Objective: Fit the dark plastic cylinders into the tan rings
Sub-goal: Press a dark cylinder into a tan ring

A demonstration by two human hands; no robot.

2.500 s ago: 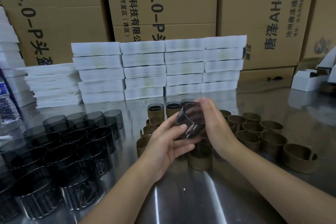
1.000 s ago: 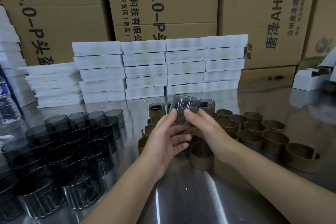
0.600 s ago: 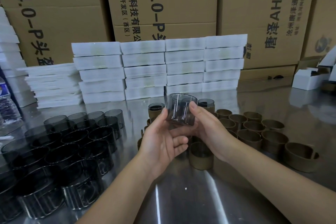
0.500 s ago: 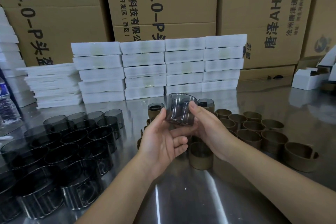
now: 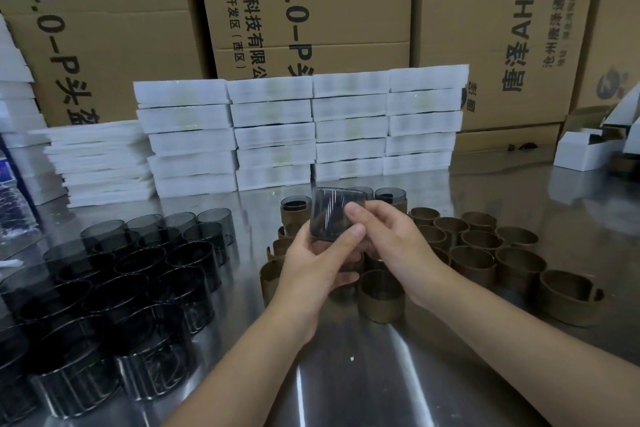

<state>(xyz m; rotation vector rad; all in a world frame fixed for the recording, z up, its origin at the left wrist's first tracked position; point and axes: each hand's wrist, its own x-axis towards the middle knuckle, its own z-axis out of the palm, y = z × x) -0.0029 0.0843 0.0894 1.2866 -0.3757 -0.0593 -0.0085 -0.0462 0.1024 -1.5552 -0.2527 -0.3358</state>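
Although its open mouth showed 0.5 s ago, dark cylinder (image 5: 327,215) now tilted side-on, raised above the tan rings (image 5: 473,263) on the counter (image 5: 346,374). Fingers (image 5: 355,231) of left hand (image 5: 315,267) curl round its base; fingers of right hand (image 5: 394,246) pinch its right edge. Not in any ring yet; judged: orienting before insertion.

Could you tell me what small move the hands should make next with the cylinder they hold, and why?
Probably lower the dark cylinder, which the left hand and right hand hold in the air, onto an empty tan ring and line up its bottom edge. It sits in no ring yet, while the finished pieces at the back already have cylinders standing in rings.
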